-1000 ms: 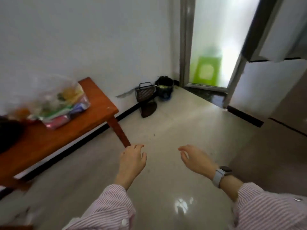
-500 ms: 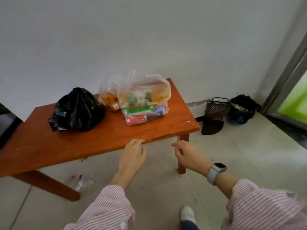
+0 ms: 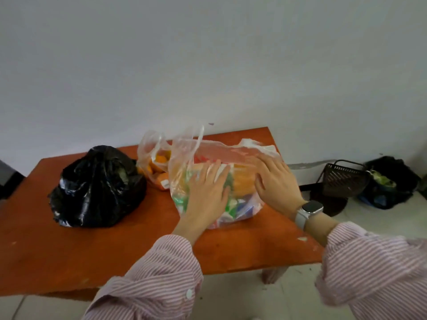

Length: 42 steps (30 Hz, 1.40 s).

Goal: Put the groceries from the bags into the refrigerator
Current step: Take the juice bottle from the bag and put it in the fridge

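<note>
Both the left hand [image 3: 208,192] and the right hand [image 3: 275,183] lie flat and open on the clear bag [image 3: 231,155] mid-frame, so thin plastic might slip or tear when lifted.

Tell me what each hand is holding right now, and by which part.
Nothing is gripped. The left hand and right hand lie with straight fingers on the front of the clear bag on the table; its handles stand free.

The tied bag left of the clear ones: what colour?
Glossy black bag, seen from the head view.
</note>
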### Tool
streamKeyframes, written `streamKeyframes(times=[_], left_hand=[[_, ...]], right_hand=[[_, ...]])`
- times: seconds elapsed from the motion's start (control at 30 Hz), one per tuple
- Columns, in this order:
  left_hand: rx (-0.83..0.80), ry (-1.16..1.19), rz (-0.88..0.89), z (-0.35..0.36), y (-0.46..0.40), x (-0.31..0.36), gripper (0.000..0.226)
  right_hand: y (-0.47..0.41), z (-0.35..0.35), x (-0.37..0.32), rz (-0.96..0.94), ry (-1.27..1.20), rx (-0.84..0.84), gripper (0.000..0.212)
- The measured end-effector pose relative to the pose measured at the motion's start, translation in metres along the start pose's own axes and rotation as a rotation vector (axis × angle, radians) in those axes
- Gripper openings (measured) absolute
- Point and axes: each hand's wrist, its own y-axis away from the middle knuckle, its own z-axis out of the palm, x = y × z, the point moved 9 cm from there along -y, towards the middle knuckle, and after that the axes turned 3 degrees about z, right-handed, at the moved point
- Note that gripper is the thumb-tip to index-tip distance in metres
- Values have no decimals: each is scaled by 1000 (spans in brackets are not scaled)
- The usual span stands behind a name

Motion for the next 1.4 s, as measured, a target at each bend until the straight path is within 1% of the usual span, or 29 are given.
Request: streamKeyframes(times=[0.07, 0.1, 0.17, 0.23, 0.3, 0.37, 0.4, 0.43, 0.47, 0.53, 0.6, 0.67, 0.73, 0.8, 0.87, 0.9, 0.93, 0.97, 1.0, 1.03, 1.07, 1.1, 1.13, 1.17, 1.2, 1.27, 1.3, 1.33, 1.4], left_hand=[[-130, -60, 9, 25, -11, -2, 47], [-188, -63, 43, 37, -14, -1, 44], [-266, -71, 175, 56, -16, 8, 41], [-274, -34, 261, 69, -19, 10, 44], [-188, 14, 304, 73, -33, 7, 42], [-59, 14, 373, 67, -54, 6, 39], [0, 9, 392, 64, -66, 5, 35], [14, 25, 418, 64, -78, 5, 29], [-17, 49, 447, 66, -87, 8, 27], [-168, 110, 485, 81, -100, 14, 40], [-272, 101, 496, 98, -108, 17, 49], [-356, 81, 474, 113, -118, 20, 57], [-387, 68, 450, 117, -122, 19, 66], [-379, 32, 453, 121, -127, 18, 72], [-373, 23, 447, 123, -129, 17, 76], [-375, 26, 444, 125, -128, 17, 76], [-366, 30, 442, 125, -128, 17, 76], [-345, 36, 444, 124, -128, 17, 76], [-313, 40, 452, 122, -128, 18, 74], [-293, 43, 452, 122, -127, 18, 73], [-294, 41, 442, 123, -126, 17, 72], [-298, 29, 430, 124, -125, 16, 72], [-300, 14, 419, 125, -124, 15, 72], [-298, 2, 412, 124, -124, 15, 71], [-297, -15, 411, 124, -124, 15, 71], [-276, -47, 416, 122, -125, 16, 70], [-262, -51, 418, 122, -125, 17, 70], [-254, -52, 421, 121, -125, 17, 70], [-240, -61, 430, 120, -125, 18, 69]], right_hand=[[0, 15, 35, 175, -49, -27, 39], [3, 26, 54, 274, -74, -63, 38], [14, 55, 83, 446, -135, -208, 38], [24, 82, 94, 515, -213, -346, 44], [24, 95, 96, 539, -290, -409, 55], [15, 97, 96, 544, -366, -398, 56], [11, 97, 99, 551, -401, -381, 51], [7, 98, 104, 568, -436, -361, 44], [4, 98, 111, 588, -476, -350, 36], [2, 102, 125, 618, -539, -350, 21], [3, 108, 134, 650, -599, -321, 17], [4, 117, 151, 749, -686, -252, 17], [8, 130, 158, 870, -864, -230, 22], [12, 150, 163, 1004, -1212, -292, 30], [13, 165, 162, 1053, -1497, -369, 36], [14, 170, 164, 1083, -1562, -365, 32], [15, 175, 169, 1124, -1570, -332, 23], [15, 178, 176, 1140, -1467, -291, 16], [15, 175, 184, 1094, -1233, -273, 21], [15, 172, 187, 990, -925, -300, 29], [16, 173, 184, 862, -656, -370, 30], [22, 179, 178, 748, -434, -461, 25], [30, 186, 171, 664, -278, -541, 19], [39, 194, 166, 614, -197, -597, 18], [47, 199, 164, 613, -205, -627, 20], [51, 197, 165, 722, -396, -576, 22], [48, 188, 168, 772, -475, -504, 24], [41, 177, 173, 788, -492, -403, 27], [21, 145, 176, 769, -497, -164, 33]])
